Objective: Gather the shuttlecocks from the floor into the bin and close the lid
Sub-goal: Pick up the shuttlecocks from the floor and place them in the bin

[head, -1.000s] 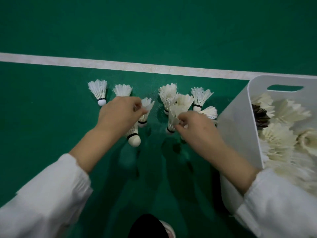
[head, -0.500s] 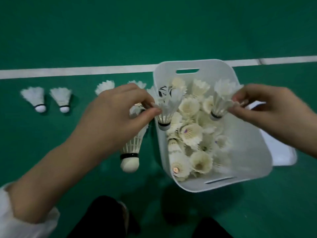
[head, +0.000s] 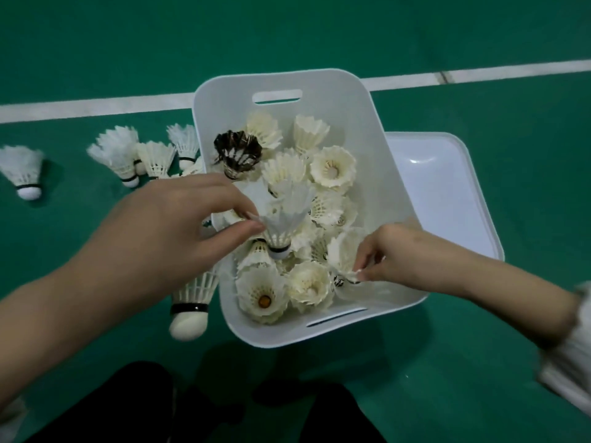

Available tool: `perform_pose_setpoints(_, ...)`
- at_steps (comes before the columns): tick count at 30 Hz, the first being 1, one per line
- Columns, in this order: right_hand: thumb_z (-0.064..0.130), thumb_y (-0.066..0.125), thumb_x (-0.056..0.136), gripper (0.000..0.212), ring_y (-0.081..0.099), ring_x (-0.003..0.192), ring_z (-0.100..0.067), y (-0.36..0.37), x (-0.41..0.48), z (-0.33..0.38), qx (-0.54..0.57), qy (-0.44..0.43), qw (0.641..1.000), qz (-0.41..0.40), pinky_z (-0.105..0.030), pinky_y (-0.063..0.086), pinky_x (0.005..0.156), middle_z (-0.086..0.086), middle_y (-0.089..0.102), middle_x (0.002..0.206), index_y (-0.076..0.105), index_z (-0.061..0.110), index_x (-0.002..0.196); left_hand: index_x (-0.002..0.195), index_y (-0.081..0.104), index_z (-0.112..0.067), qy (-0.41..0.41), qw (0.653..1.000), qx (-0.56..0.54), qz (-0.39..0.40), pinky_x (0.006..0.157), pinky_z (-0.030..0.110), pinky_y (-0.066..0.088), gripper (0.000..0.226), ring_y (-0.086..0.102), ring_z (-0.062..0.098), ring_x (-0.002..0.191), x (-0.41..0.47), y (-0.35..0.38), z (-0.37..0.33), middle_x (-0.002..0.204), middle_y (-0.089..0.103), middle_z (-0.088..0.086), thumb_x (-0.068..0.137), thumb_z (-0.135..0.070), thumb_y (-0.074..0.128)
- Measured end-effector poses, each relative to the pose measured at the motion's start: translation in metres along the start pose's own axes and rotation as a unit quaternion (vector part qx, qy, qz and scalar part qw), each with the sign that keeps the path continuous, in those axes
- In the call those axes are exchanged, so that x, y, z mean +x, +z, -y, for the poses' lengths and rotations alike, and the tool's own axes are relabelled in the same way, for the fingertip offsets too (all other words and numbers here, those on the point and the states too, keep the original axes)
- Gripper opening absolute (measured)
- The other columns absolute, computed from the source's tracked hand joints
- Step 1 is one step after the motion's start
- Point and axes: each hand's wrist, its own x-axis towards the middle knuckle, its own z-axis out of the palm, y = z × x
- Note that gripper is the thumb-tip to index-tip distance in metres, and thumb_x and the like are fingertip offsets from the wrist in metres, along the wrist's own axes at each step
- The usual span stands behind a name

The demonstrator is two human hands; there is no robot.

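A white bin (head: 332,329) stands on the green floor, holding several white shuttlecocks and one dark-feathered one (head: 237,151). My left hand (head: 172,228) pinches a white shuttlecock (head: 284,219) by its feathers over the bin, and a second shuttlecock (head: 192,302) hangs cork-down from under the same hand, just outside the bin's left wall. Low inside the bin's right side, my right hand (head: 390,257) pinches the feathers of another shuttlecock (head: 343,254). Several shuttlecocks (head: 123,156) lie on the floor left of the bin.
The white lid (head: 447,193) lies flat on the floor against the bin's right side. A white court line (head: 96,105) runs behind the bin. A lone shuttlecock (head: 24,172) sits at the far left. My dark-clothed knees (head: 140,407) fill the bottom edge.
Both hands carried shuttlecocks from the floor row to the bin. My right hand has dropped from above the rim down into the bin; my left hand stays over the bin's left side.
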Motion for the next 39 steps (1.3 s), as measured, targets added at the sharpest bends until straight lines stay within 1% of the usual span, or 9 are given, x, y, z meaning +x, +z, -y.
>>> perform_pose_setpoints(6, 0.01, 0.07, 0.075, 0.022, 0.052, 0.08, -0.013, 0.021, 0.025, -0.006, -0.103, 0.021, 0.99, 0.097, -0.013, 0.035, 0.056, -0.001, 0.068, 0.103, 0.071, 0.019, 0.096, 0.089, 0.065, -0.037, 0.002, 1.0, -0.001, 0.013, 0.069, 0.038, 0.053, 0.025, 0.06, 0.003, 0.083, 0.003, 0.008, 0.003, 0.09, 0.062, -0.022, 0.083, -0.055, 0.048)
perform_pose_setpoints(14, 0.022, 0.07, 0.079, 0.038, 0.054, 0.113, -0.02, 0.009, 0.015, 0.001, -0.165, 0.012, 0.98, 0.114, -0.023, 0.04, 0.084, -0.002, 0.058, 0.124, 0.062, 0.029, 0.115, 0.091, 0.065, -0.037, 0.001, 1.0, 0.004, 0.024, 0.068, 0.038, 0.053, 0.032, 0.06, 0.005, 0.085, 0.002, 0.012, 0.005, 0.092, 0.06, -0.024, 0.082, -0.058, 0.043)
perform_pose_setpoints(16, 0.025, 0.067, 0.082, 0.03, 0.056, 0.11, -0.013, -0.009, 0.005, 0.009, -0.128, -0.009, 0.99, 0.064, -0.024, 0.041, 0.09, 0.005, 0.061, 0.121, 0.063, 0.032, 0.111, 0.092, 0.065, -0.037, 0.001, 1.0, 0.008, 0.027, 0.068, 0.038, 0.053, 0.033, 0.06, 0.005, 0.085, 0.001, 0.01, 0.006, 0.093, 0.059, -0.025, 0.082, -0.059, 0.042)
perform_pose_setpoints(20, 0.026, 0.067, 0.08, 0.018, 0.059, 0.078, -0.004, -0.039, -0.017, 0.036, 0.091, -0.132, 0.97, -0.181, -0.013, 0.043, 0.07, 0.02, 0.06, 0.098, 0.062, 0.037, 0.094, 0.092, 0.065, -0.037, -0.008, 1.0, 0.008, 0.023, 0.067, 0.038, 0.052, 0.034, 0.059, 0.004, 0.086, 0.001, 0.007, 0.008, 0.093, 0.059, -0.025, 0.082, -0.059, 0.041)
perform_pose_setpoints(23, 0.023, 0.068, 0.08, 0.029, 0.058, 0.08, -0.006, -0.035, -0.014, 0.058, 0.118, -0.214, 0.952, -0.182, -0.01, 0.044, 0.072, 0.018, 0.053, 0.11, 0.06, 0.029, 0.107, 0.092, 0.065, -0.035, -0.014, 1.0, 0.008, 0.022, 0.067, 0.036, 0.052, 0.035, 0.058, 0.003, 0.084, 0.003, 0.006, 0.008, 0.093, 0.06, -0.023, 0.082, -0.059, 0.041)
perform_pose_setpoints(26, 0.018, 0.068, 0.082, 0.015, 0.056, 0.076, -0.006, -0.02, 0.005, 0.067, 0.057, -0.245, 0.955, -0.157, -0.013, 0.041, 0.069, 0.005, 0.061, 0.102, 0.066, 0.015, 0.096, 0.092, 0.064, -0.035, -0.011, 1.0, 0.011, 0.024, 0.066, 0.035, 0.051, 0.034, 0.057, 0.001, 0.082, 0.002, 0.005, 0.009, 0.092, 0.06, -0.021, 0.082, -0.059, 0.043)
perform_pose_setpoints(32, 0.025, 0.065, 0.083, 0.005, 0.056, 0.071, 0.002, -0.037, 0.004, 0.049, 0.093, -0.14, 0.96, -0.223, -0.011, 0.042, 0.069, 0.009, 0.063, 0.084, 0.066, 0.02, 0.084, 0.128, 0.033, -0.04, -0.088, 0.993, -0.074, -0.029, 0.051, 0.017, 0.031, 0.061, 0.053, -0.012, 0.058, -0.002, -0.005, 0.003, 0.092, 0.056, -0.022, 0.071, -0.062, 0.042)
perform_pose_setpoints(36, 0.031, 0.059, 0.087, 0.017, 0.061, 0.082, -0.007, -0.025, 0.006, 0.019, 0.047, -0.018, 0.989, -0.141, -0.026, 0.049, 0.082, 0.008, 0.066, 0.098, 0.068, 0.017, 0.092, 0.111, 0.045, -0.041, -0.071, 0.995, -0.064, -0.038, 0.059, 0.015, 0.039, 0.043, 0.057, -0.003, 0.077, -0.013, -0.013, 0.017, 0.086, 0.058, -0.02, 0.079, -0.069, 0.041)
perform_pose_setpoints(39, 0.031, 0.052, 0.092, 0.024, 0.059, 0.098, -0.015, 0.003, 0.02, 0.018, 0.005, -0.021, 0.997, -0.068, -0.032, 0.046, 0.09, 0.005, 0.063, 0.109, 0.069, 0.015, 0.1, 0.093, 0.057, -0.031, -0.027, 0.999, -0.002, -0.019, 0.067, 0.01, 0.04, 0.03, 0.054, -0.003, 0.079, -0.02, -0.014, 0.024, 0.084, 0.056, -0.019, 0.081, -0.057, 0.048)
